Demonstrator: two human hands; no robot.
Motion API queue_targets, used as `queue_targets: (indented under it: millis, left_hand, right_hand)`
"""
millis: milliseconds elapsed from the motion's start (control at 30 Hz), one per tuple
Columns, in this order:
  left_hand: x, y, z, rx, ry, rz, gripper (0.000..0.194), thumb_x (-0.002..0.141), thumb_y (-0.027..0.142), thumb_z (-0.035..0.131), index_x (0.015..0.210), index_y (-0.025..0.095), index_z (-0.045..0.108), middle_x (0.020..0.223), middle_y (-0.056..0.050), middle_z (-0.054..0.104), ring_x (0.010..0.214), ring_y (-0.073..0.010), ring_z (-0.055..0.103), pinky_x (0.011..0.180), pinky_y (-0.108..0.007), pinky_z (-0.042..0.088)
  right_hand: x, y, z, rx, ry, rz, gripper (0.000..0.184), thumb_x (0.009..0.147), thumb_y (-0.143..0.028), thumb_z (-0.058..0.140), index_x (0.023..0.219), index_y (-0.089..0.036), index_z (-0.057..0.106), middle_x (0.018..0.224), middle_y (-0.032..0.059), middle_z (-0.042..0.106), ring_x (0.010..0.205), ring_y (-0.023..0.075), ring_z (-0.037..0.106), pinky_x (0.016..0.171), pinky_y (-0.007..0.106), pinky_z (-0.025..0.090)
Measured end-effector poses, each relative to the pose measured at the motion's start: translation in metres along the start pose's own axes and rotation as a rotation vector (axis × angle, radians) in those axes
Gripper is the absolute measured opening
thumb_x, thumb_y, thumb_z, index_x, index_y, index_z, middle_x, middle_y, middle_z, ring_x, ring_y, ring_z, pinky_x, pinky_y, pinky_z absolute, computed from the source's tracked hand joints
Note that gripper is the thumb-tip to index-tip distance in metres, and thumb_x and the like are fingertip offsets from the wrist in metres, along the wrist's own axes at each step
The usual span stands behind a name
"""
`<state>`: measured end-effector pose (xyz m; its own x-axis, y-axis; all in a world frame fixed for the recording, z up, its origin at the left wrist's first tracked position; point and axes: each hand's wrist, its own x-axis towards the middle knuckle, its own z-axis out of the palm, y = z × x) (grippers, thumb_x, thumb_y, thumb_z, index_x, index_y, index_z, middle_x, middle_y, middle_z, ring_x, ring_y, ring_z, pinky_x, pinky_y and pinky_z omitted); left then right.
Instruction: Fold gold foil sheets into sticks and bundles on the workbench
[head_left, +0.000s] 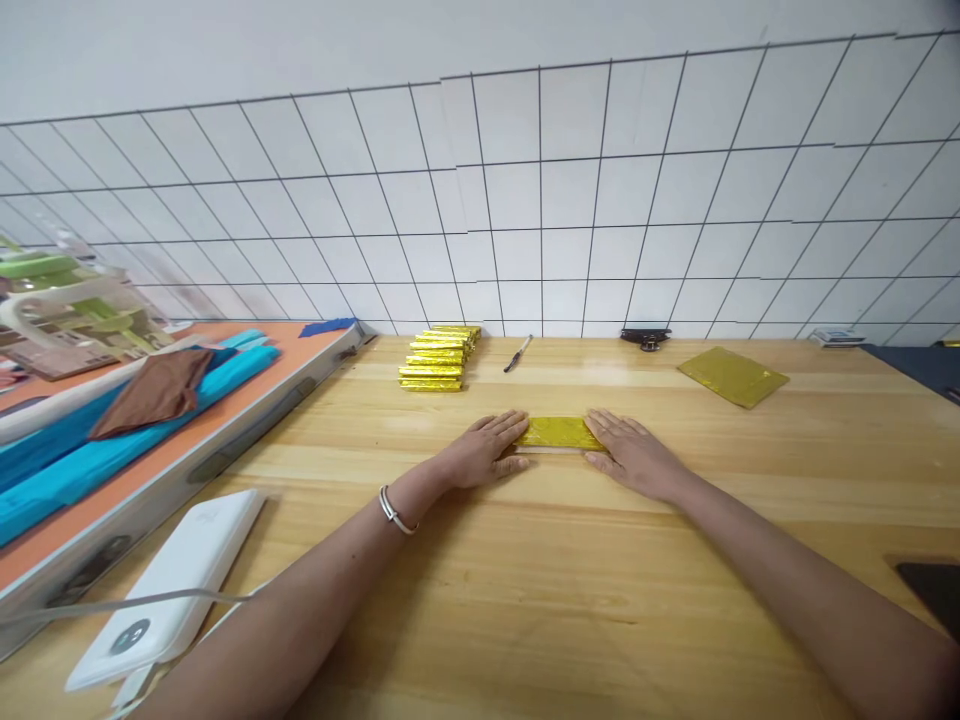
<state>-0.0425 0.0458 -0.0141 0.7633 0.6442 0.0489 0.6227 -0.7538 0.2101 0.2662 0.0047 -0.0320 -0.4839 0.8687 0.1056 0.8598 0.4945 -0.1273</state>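
A folded strip of shiny gold foil (561, 432) lies flat on the wooden table, with a thin pale edge along its near side. My left hand (491, 450) rests on its left end, fingers stretched out and thumb apart. On the right end lies my right hand (626, 450), also with straight fingers pressed flat. The palms and the foil's ends under the fingers are hidden. Beyond my left hand is a pile of narrow folded gold foil strips (435, 360). A flat gold foil sheet (733, 377) lies to the far right.
A pen (518, 354) and a black clip (645, 337) lie near the tiled wall. At left, a white power bank (169, 585) with a cable sits beside an orange-topped board (232, 345) bearing blue rolls and a brown cloth (154, 393). A dark flat object (934, 590) is at right.
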Motion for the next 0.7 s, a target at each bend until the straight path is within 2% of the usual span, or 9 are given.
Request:
queue_targets:
  millis: [100, 200, 333, 400, 500, 700]
  left_hand:
    - [0.010, -0.001, -0.013, -0.121, 0.021, -0.050, 0.064, 0.089, 0.059, 0.022, 0.140, 0.020, 0.027, 0.145, -0.006, 0.030, 0.133, -0.0210, 0.027, 0.109, -0.035, 0.023]
    - [0.036, 0.016, -0.016, -0.142, 0.143, -0.049, 0.064, 0.090, 0.057, 0.019, 0.140, 0.018, 0.026, 0.146, -0.007, 0.026, 0.135, -0.0205, 0.022, 0.111, -0.035, 0.020]
    - [0.075, 0.052, 0.009, -0.064, 0.114, 0.064, 0.072, 0.087, 0.063, 0.020, 0.140, 0.013, 0.023, 0.146, -0.011, 0.025, 0.136, -0.0226, 0.020, 0.110, -0.037, 0.020]
    - [0.085, 0.063, 0.023, -0.028, 0.128, 0.085, 0.074, 0.087, 0.064, 0.018, 0.140, 0.013, 0.020, 0.146, -0.012, 0.026, 0.136, -0.0238, 0.019, 0.110, -0.039, 0.018]
    - [0.084, 0.061, 0.032, 0.028, 0.111, 0.105, 0.076, 0.086, 0.064, 0.016, 0.141, 0.013, 0.015, 0.147, -0.013, 0.022, 0.137, -0.0241, 0.015, 0.110, -0.040, 0.015]
    - [0.045, 0.028, 0.019, 0.112, 0.070, 0.108, 0.073, 0.087, 0.062, 0.020, 0.142, 0.014, 0.014, 0.148, -0.012, 0.017, 0.138, -0.0237, 0.012, 0.109, -0.039, 0.015]
  right_hand:
    - [-0.001, -0.002, 0.001, -0.019, 0.014, 0.003, 0.069, 0.088, -0.060, 0.020, 0.144, -0.020, 0.019, 0.148, 0.0077, 0.021, 0.135, 0.0241, 0.019, 0.108, 0.044, 0.019]
    - [-0.001, -0.002, 0.002, -0.027, 0.022, -0.006, 0.068, 0.088, -0.060, 0.020, 0.143, -0.020, 0.019, 0.148, 0.0073, 0.021, 0.136, 0.0234, 0.018, 0.108, 0.043, 0.019]
    - [0.000, 0.000, 0.003, -0.028, 0.031, 0.003, 0.070, 0.088, -0.059, 0.021, 0.144, -0.018, 0.018, 0.148, 0.0082, 0.022, 0.135, 0.0231, 0.019, 0.108, 0.043, 0.020]
    - [0.001, 0.003, 0.003, -0.031, 0.024, 0.008, 0.072, 0.087, -0.060, 0.022, 0.144, -0.016, 0.017, 0.148, 0.0094, 0.022, 0.135, 0.0237, 0.020, 0.108, 0.042, 0.019]
    - [0.002, 0.006, 0.003, -0.025, 0.008, 0.007, 0.073, 0.086, -0.061, 0.024, 0.144, -0.017, 0.016, 0.148, 0.0090, 0.022, 0.135, 0.0246, 0.020, 0.109, 0.043, 0.018]
    - [0.002, 0.005, 0.000, -0.003, -0.014, 0.013, 0.069, 0.088, -0.059, 0.020, 0.144, -0.019, 0.017, 0.149, 0.0071, 0.019, 0.136, 0.0233, 0.018, 0.109, 0.042, 0.017]
